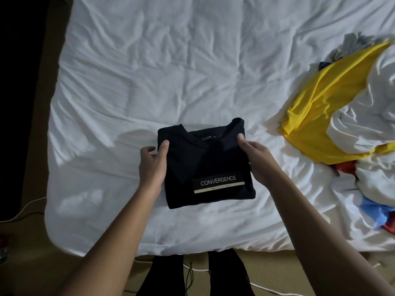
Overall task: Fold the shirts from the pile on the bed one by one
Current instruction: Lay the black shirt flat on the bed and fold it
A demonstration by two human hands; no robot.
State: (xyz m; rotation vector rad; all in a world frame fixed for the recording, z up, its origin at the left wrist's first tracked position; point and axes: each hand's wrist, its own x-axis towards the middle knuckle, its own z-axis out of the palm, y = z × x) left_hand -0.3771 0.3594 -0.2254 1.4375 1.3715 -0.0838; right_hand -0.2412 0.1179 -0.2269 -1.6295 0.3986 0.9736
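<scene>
Careful: your folded black shirt [205, 163] sits close to the near edge of the bed [149, 71]. If you drag it toward yourself or let go unevenly, it could slide off onto the floor and the fold would likely open. By my judgement the layers are kept together only by your grip at the two sides, so pulling the hands apart or lifting one side higher would probably spill the tucked parts.

Your left hand [152, 165] grips the shirt's left edge, thumb on top, fingers partly hidden beside it. Your right hand [255, 159] grips the right edge the same way. Both forearms reach in from the near side. I cannot tell whether the shirt rests on the sheet or is just lifted.

Farther off at the right lies the pile [363, 129], with a yellow shirt [316, 107] among white ones. Set the folded one too near it and it may tangle in again.
</scene>
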